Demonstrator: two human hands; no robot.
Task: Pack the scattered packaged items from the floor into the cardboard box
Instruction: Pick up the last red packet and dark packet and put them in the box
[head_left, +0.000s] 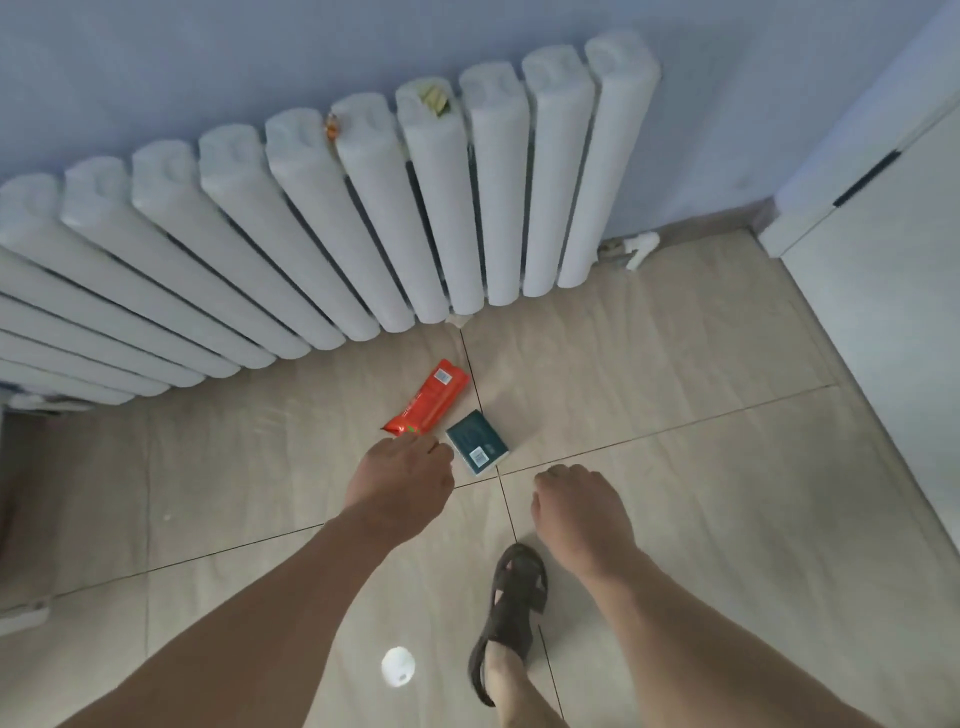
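An orange-red packet (429, 398) lies on the beige tiled floor just in front of the radiator. Beside it, to the right and nearer me, lies a small dark green pack (477, 442) with a white barcode label. My left hand (400, 475) reaches down with its fingertips right at the near end of the orange-red packet; it holds nothing and its fingers curl downward. My right hand (579, 506) hovers to the right of the green pack, apart from it, fingers loosely curled and empty. No cardboard box is in view.
A long white column radiator (332, 223) runs along the blue wall behind the packets. A white cabinet or door (883, 291) stands at the right. My sandalled foot (511, 618) is on the floor below my right hand. A small white round object (398, 666) lies near it.
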